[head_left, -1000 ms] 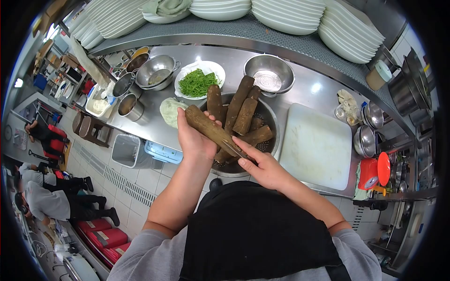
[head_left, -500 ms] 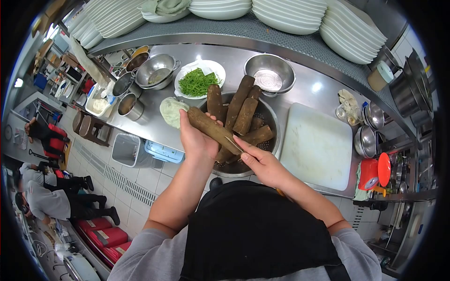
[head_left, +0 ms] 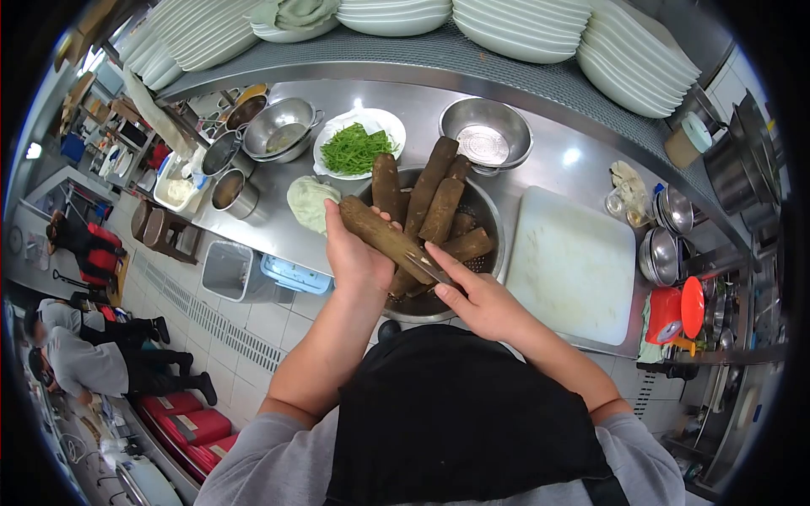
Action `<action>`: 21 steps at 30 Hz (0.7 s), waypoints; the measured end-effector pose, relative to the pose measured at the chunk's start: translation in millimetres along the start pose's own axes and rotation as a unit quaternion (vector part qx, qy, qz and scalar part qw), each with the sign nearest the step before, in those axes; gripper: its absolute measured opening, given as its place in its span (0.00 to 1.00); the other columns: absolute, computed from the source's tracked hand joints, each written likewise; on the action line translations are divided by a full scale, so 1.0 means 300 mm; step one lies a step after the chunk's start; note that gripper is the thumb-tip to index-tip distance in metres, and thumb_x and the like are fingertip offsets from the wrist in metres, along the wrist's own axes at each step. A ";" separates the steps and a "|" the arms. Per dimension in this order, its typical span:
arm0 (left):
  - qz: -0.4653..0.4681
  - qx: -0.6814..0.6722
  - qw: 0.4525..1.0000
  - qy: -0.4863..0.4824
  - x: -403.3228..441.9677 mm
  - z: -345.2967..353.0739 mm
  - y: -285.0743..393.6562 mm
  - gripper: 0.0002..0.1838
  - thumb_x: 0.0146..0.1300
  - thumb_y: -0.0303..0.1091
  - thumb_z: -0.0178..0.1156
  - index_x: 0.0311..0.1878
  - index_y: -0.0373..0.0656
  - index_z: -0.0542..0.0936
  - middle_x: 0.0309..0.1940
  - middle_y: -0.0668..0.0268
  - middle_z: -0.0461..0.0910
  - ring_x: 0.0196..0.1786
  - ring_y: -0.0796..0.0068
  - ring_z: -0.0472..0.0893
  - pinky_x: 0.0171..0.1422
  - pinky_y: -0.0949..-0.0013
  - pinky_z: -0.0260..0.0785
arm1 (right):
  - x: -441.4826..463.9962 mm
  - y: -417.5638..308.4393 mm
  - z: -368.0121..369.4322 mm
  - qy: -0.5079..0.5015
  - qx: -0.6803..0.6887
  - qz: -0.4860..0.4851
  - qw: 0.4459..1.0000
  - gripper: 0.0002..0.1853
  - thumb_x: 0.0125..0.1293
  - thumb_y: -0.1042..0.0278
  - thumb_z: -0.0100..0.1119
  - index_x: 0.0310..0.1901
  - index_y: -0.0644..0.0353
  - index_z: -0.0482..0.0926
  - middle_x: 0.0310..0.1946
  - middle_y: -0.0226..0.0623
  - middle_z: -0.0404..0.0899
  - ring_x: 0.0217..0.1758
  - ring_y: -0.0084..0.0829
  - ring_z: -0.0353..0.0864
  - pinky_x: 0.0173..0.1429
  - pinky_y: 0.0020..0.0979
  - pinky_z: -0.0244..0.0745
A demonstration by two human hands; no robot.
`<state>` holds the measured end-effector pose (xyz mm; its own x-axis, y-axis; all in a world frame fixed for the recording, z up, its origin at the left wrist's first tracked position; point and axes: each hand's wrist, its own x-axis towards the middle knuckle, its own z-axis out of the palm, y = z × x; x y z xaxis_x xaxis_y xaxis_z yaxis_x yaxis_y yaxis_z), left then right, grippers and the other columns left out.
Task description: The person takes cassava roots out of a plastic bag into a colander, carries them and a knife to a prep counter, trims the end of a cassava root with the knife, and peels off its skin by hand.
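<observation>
My left hand [head_left: 359, 253] is wrapped round a thick brown root [head_left: 380, 232], a long yam by its look, held slanting over a perforated metal colander [head_left: 498, 253]. My right hand [head_left: 477, 299] grips a knife, its short blade [head_left: 436, 271] lying against the root's lower end; the handle is hidden in the palm. A small pale patch shows on the skin near the blade. Several more brown roots [head_left: 430, 190] stand and lie in the colander. A pale green cloth [head_left: 312, 202] lies just beyond my left fingers.
A white cutting board [head_left: 569, 261] lies to the right. Behind are a plate of chopped greens [head_left: 359, 152] and a metal bowl [head_left: 515, 139]. Plate stacks [head_left: 519, 29] fill the overhead shelf. A grey bin [head_left: 226, 270] stands left below; people [head_left: 93, 363] are farther left.
The knife has turned so that more of its flat blade shows against the root. My right hand has shifted slightly; my left hand keeps the root in nearly the same place.
</observation>
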<state>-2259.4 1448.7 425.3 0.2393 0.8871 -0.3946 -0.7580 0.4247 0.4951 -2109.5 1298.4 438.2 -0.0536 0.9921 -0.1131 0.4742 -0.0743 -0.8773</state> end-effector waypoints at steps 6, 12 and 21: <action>0.006 0.003 1.000 -0.013 -0.023 0.025 -0.002 0.26 0.78 0.63 0.47 0.49 0.47 0.70 0.37 0.63 0.75 0.39 0.67 0.76 0.48 0.57 0.72 | 0.007 0.026 0.004 -0.030 -0.008 0.008 0.999 0.34 0.80 0.57 0.49 0.83 0.40 0.50 0.58 0.53 0.83 0.55 0.54 0.85 0.62 0.41 0.77; 0.007 0.014 1.000 -0.024 -0.018 0.018 -0.002 0.26 0.80 0.62 0.42 0.50 0.45 0.70 0.37 0.60 0.75 0.39 0.65 0.76 0.49 0.56 0.73 | 0.004 -0.002 -0.010 -0.044 -0.026 0.044 0.998 0.34 0.81 0.56 0.48 0.83 0.40 0.50 0.65 0.53 0.78 0.57 0.55 0.84 0.64 0.43 0.77; -0.012 0.014 1.000 -0.024 -0.018 0.017 -0.004 0.26 0.80 0.62 0.42 0.49 0.45 0.70 0.37 0.61 0.74 0.39 0.65 0.75 0.49 0.56 0.72 | 0.009 0.059 0.018 -0.008 -0.010 -0.037 0.999 0.32 0.81 0.53 0.47 0.83 0.34 0.52 0.47 0.57 0.85 0.50 0.59 0.85 0.60 0.47 0.77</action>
<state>-2256.7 1444.2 430.8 0.2866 0.8842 -0.3688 -0.7348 0.4499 0.5077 -2105.9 1299.3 420.0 -0.1030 0.9931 -0.0556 0.4860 0.0014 -0.8739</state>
